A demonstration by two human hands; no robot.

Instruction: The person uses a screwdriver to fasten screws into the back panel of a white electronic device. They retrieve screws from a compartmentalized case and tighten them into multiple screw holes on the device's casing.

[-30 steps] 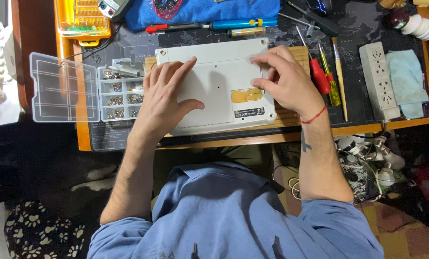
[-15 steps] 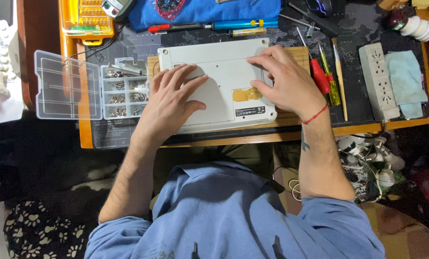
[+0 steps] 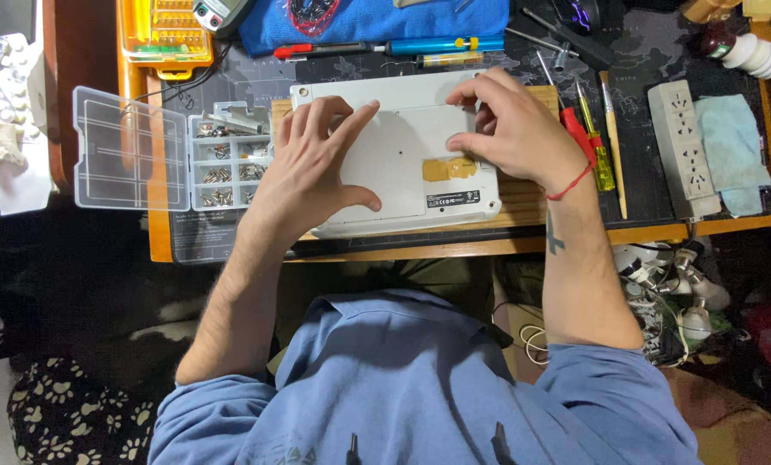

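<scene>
Since 0.5 s ago both hands barely shift. Left hand (image 3: pixel 312 168) lies spread on the white laptop (image 3: pixel 394 155), underside up, beside the screw box (image 3: pixel 226 155); right hand (image 3: pixel 510 129) fingertips press its panel, seemingly not yet off.

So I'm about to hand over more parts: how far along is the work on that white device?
Looks early or mid-job. Done: the white device lies underside up on the wooden board, and the screw box stands open. In hand: the left hand presses the panel while the right hand works its upper edge. Left: the panel is still on; the screwdrivers lie untouched.
</scene>
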